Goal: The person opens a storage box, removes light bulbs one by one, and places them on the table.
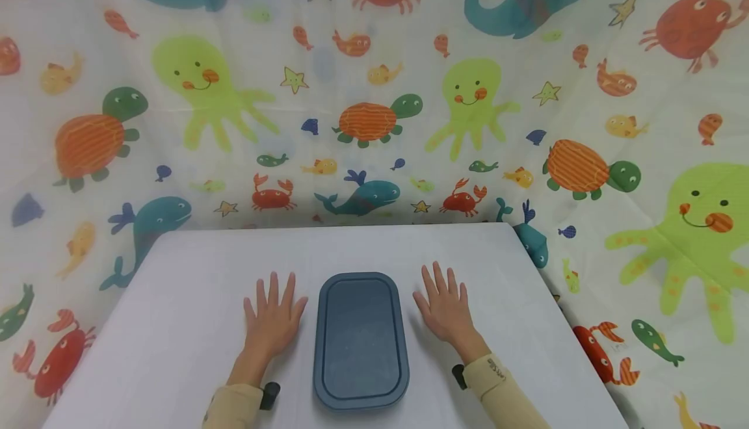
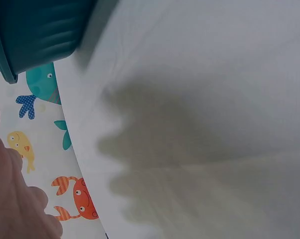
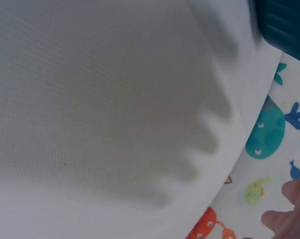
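Both wrist views crop the blue box (image 2: 38, 35).

Passage between the left hand (image 1: 272, 322) and right hand (image 1: 448, 309) is blocked by the blue container (image 1: 361, 341); room is found along the far edge of the white table (image 1: 351, 247).

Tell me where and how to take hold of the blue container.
Probably best: hold the container by both long side walls, just under the rim, coming from left and right together; it lies flat, long sides facing sideways, and the rim overhangs.
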Tool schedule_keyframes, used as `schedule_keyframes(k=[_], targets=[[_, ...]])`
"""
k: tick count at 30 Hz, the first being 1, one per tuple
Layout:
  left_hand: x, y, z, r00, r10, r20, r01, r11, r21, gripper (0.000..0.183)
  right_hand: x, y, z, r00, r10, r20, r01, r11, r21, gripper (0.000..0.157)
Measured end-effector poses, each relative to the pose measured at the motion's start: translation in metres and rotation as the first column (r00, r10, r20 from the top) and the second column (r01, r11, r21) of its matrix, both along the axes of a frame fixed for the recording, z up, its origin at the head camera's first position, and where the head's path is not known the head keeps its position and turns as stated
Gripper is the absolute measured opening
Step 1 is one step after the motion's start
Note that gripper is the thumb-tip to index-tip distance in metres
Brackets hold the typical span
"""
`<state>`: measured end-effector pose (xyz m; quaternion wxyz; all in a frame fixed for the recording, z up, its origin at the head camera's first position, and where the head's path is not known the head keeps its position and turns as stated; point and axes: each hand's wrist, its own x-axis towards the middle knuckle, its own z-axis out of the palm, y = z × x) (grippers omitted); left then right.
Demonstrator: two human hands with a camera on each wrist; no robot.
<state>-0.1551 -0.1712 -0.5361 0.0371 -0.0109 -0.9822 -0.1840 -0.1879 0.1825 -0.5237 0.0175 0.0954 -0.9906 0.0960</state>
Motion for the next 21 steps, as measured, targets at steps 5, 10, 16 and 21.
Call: schedule_keyframes(k=[5,10,16,21], targets=[[-0.003,0.0,-0.001,1.0,-0.023,0.004,0.023,0.999,0.03,0.071,0.0,0.0,0.002,0.999,0.033,-0.017,-0.034,0.998,-0.051,0.068],[-0.004,0.002,0.0,0.992,-0.106,0.063,0.089,0.968,0.235,0.078,0.004,-0.002,0.002,0.992,0.125,0.025,-0.12,0.982,-0.144,0.074],[0.0,0.002,-0.005,0.969,-0.238,0.063,0.191,0.889,0.415,0.084,0.011,-0.001,0.002,0.935,0.341,0.094,-0.315,0.925,-0.212,0.089],[0.006,0.0,-0.009,0.942,-0.313,0.12,0.217,0.841,0.495,0.081,0.014,0.004,-0.002,0.9,0.406,0.16,-0.363,0.9,-0.244,0.092]])
